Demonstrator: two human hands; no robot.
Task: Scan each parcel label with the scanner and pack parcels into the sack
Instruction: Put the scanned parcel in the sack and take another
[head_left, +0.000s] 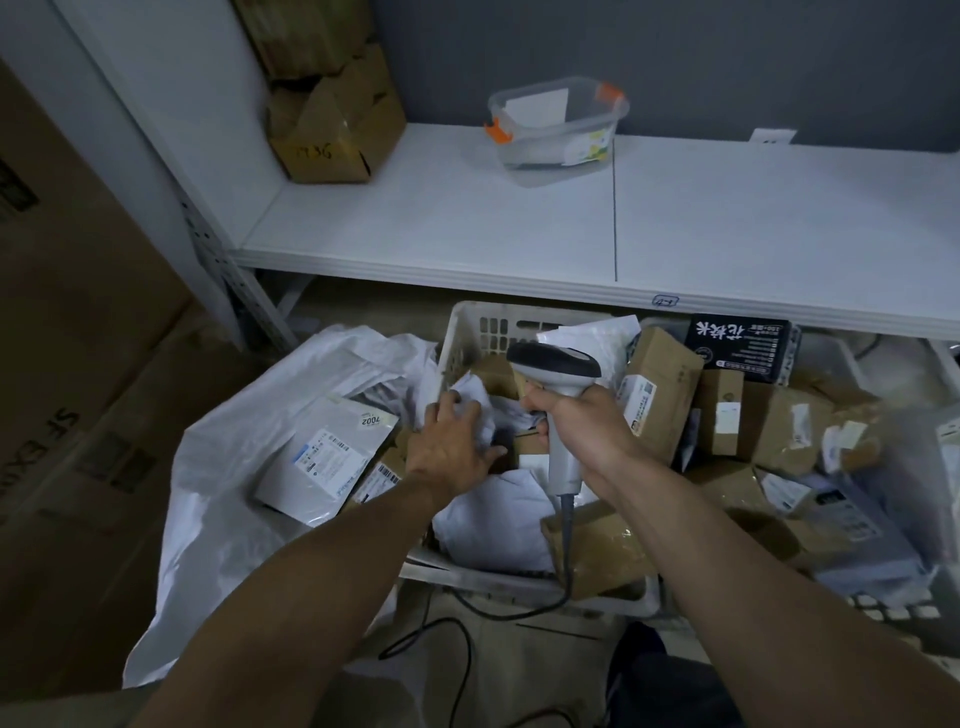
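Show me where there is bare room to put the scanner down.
The white shelf is bare between the clear tub and its front edge, also right of the tub. The basket and the sack are crowded with parcels.

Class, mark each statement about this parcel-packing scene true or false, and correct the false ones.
1. The right hand holds the scanner. True.
2. The left hand rests on the shelf. False: it reaches into the basket, onto a white parcel.
3. The sack lies left of the basket. True.
4. The clear tub on the shelf has blue clips. False: they are orange.
5. The scanner is cordless. False: a cable trails from its handle.
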